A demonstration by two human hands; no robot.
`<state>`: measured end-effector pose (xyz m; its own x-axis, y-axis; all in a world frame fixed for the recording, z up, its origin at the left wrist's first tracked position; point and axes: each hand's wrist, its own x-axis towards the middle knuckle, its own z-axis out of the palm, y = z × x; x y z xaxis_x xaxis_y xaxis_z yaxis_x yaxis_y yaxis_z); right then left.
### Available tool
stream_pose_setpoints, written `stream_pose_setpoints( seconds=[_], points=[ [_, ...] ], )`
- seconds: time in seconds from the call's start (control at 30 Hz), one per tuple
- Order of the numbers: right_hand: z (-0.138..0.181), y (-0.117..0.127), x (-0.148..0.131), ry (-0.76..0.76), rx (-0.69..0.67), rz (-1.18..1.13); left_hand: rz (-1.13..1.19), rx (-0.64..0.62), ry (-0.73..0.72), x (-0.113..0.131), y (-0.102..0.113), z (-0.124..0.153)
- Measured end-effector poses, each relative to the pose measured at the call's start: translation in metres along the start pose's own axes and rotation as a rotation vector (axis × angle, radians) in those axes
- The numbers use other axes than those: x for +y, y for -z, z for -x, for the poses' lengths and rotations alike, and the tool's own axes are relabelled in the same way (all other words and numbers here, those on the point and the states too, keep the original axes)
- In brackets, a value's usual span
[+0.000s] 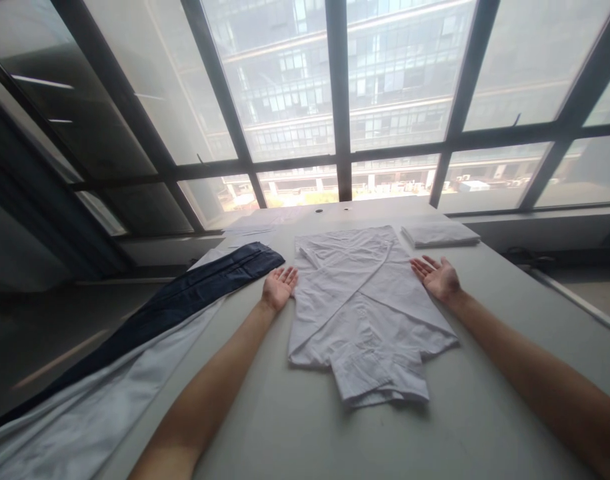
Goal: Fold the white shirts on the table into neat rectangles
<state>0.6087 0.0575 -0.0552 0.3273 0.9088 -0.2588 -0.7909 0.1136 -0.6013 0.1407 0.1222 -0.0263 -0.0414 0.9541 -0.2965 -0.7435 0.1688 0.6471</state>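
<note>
A white shirt [355, 313] lies on the table in front of me, its sleeves folded across the body and its collar end towards me. My left hand [281, 288] rests palm up at the shirt's left edge, fingers stretched out and holding nothing. On the other side, my right hand [439, 279] lies palm up beside the shirt's right edge, its fingers apart. Nothing is in that hand either. The left fingertips are close to the cloth; whether they touch it I cannot tell.
Dark blue trousers [205, 283] lie over white cloth [129, 393] along the table's left side, hanging past the edge. A folded white cloth [441, 234] sits at the back right of the white table [295, 427]. Large windows [285, 87] stand behind it.
</note>
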Motion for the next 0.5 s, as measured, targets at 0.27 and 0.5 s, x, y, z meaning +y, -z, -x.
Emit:
stream_pose_setpoints(
  seconds=[0.27, 0.5],
  points=[
    [0.004, 0.002, -0.005, 0.052, -0.023, -0.014, 0.091, -0.145, -0.161, 0.014, 0.002, 0.011],
    [0.007, -0.001, -0.004, 0.023, -0.040, 0.024, -0.239, -0.271, 0.236, -0.005, -0.009, 0.019]
  ],
)
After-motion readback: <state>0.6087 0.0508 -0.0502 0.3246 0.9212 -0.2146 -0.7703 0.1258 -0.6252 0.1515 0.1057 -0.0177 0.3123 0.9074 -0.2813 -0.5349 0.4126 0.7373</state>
